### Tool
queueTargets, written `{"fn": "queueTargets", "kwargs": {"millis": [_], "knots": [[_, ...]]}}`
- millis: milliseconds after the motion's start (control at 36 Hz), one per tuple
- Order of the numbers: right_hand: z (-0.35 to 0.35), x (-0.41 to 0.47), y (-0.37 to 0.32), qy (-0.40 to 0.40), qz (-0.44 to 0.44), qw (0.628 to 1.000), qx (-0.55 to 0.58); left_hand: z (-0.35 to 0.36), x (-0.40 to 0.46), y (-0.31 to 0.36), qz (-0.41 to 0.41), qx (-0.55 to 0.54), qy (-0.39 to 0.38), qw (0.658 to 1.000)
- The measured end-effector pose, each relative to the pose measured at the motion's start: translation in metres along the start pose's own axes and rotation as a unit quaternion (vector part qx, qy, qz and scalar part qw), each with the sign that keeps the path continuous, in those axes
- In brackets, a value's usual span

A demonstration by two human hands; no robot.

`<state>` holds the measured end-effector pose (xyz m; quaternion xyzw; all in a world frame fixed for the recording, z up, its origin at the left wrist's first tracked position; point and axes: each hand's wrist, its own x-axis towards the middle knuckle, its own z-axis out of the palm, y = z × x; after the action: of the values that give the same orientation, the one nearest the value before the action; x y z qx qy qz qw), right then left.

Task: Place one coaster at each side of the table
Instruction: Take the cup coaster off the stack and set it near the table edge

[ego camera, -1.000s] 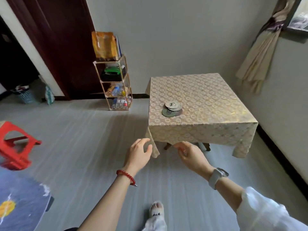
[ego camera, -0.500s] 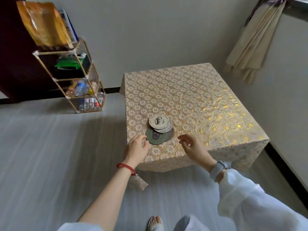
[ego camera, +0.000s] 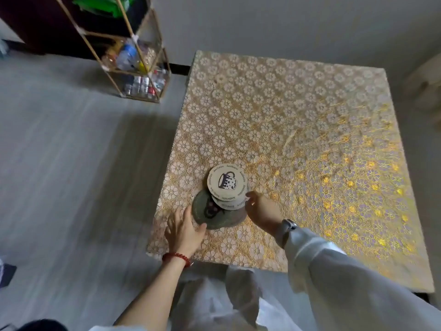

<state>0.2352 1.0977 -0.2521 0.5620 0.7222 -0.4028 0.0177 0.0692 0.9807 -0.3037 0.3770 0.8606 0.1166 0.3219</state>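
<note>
A loose stack of round coasters lies near the table's near left corner. The top coaster [ego camera: 226, 182] is cream with a mug drawing; a second cream one peeks out below it, and a larger grey-green coaster [ego camera: 205, 215] lies at the bottom. My left hand [ego camera: 185, 229] rests flat on the cloth, fingertips touching the grey-green coaster's left rim. My right hand [ego camera: 261, 210] reaches in from the right, fingertips at the cream coasters' right edge; whether it grips one is unclear. The square table [ego camera: 310, 130] wears a gold floral cloth.
A gold wire shelf rack [ego camera: 133, 68] with bottles stands on the floor left of the table's far corner. Grey wood floor spreads to the left. A pale wall runs behind the table, and a beige curtain hangs at the far right.
I have stepped up to the table and now look down on it. Both hands moved from the near edge onto the cloth and reached the coaster stack.
</note>
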Motion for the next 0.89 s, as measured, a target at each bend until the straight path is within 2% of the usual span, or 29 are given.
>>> {"fn": "queueTargets", "kwargs": {"millis": [167,278,389,500,583,750,806,889], "knots": [[0.015,0.056,0.010,-0.053,0.056,0.997,-0.016,0.025,-0.004,-0.016,-0.049,0.079,-0.047,0.995],[0.029,0.071,0.004,0.002,0.094,0.992,-0.084,0.033,-0.008,-0.020,-0.058,0.111,-0.049,0.991],[0.042,0.077,-0.005,0.033,0.134,0.986,-0.092,0.033,-0.008,-0.019,-0.048,0.119,-0.023,0.991],[0.045,0.080,-0.011,0.051,0.174,0.982,-0.049,0.034,-0.009,-0.026,-0.036,0.130,-0.015,0.991],[0.044,0.079,-0.011,0.102,0.178,0.978,0.035,0.035,-0.009,-0.025,-0.040,0.129,-0.015,0.991],[0.038,0.057,0.000,0.142,0.089,0.968,0.186,0.030,-0.007,-0.020,-0.048,0.065,-0.041,0.996],[0.030,0.045,0.008,0.151,0.064,0.964,0.211,0.029,-0.006,-0.018,-0.045,0.025,-0.030,0.998],[0.008,0.023,0.026,0.148,0.073,0.961,0.223,0.028,-0.009,-0.011,-0.027,-0.002,-0.024,0.999]]}}
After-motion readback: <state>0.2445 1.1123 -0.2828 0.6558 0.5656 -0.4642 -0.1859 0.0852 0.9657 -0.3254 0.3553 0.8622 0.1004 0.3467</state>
